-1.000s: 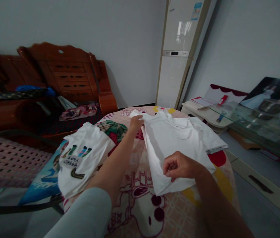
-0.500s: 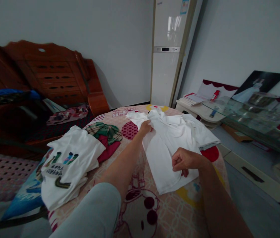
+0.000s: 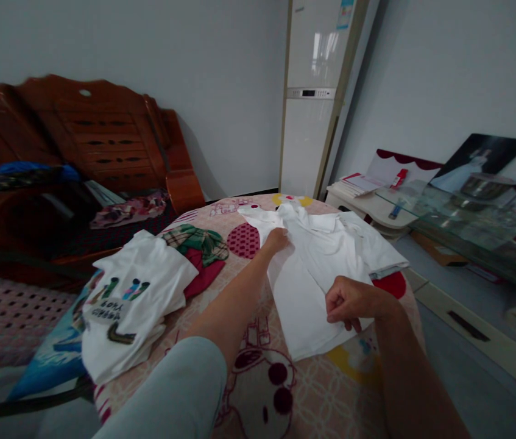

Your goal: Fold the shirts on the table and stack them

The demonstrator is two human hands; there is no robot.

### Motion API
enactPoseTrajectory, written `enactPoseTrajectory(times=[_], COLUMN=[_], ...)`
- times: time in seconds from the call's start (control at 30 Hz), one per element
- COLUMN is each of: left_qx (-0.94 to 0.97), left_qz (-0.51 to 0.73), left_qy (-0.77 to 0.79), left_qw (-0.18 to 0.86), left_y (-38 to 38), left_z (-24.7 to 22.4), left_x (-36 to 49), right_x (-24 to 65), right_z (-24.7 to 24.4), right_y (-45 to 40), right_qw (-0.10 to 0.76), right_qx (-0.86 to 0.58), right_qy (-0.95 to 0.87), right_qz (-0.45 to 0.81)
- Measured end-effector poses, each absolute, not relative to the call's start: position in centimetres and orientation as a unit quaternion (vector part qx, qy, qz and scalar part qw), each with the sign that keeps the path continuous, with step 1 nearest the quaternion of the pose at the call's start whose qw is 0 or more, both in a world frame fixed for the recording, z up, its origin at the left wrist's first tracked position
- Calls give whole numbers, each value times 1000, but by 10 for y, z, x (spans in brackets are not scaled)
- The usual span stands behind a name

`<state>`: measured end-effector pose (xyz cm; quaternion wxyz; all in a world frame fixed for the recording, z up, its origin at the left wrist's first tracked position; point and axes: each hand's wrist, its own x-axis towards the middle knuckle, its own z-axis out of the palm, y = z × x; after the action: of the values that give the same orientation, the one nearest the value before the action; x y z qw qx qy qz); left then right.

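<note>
A white shirt (image 3: 301,305) lies spread over the round table, collar end away from me, its cloth creased in the middle. My left hand (image 3: 278,240) is on its left side below the sleeve, fingers closed on the cloth and partly hidden. Over the lower right part of the shirt, my right hand (image 3: 349,301) is curled, with its fingertips down at the fabric near the hem. More folded white cloth (image 3: 379,247) lies along the shirt's right side.
A printed white T-shirt (image 3: 134,305), a green plaid cloth (image 3: 203,241) and a dark red cloth (image 3: 205,277) lie at the table's left. The tablecloth (image 3: 258,396) is patterned. A wooden chair (image 3: 102,134) stands behind left, a glass shelf (image 3: 459,225) right.
My right hand has shifted slightly right over the lower part of the shirt. My left hand stays at the shirt's left side, its fingers now less visible. The view has turned slightly.
</note>
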<state>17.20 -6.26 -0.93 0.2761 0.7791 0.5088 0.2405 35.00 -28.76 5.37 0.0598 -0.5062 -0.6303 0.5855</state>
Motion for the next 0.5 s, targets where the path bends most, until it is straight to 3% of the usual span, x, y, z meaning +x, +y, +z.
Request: enactPoseTrajectory(times=[0.2,0.37,0.5], left_qx=[798,804,734], left_qz=[234,254,323], left_qy=[500,481,568], left_qw=[244,240,187], left_y=[-66,-72,-78], left_z=[-4,-3,-6], left_x=[178,170,137], right_x=[350,344,316], right_z=[56,61,59], right_y=[-289,-287,-284], right_qw=[49,19,101], right_qx=[-527,-612,-559], right_qy=[-637,-664,-728], right_qz=[561,430,383])
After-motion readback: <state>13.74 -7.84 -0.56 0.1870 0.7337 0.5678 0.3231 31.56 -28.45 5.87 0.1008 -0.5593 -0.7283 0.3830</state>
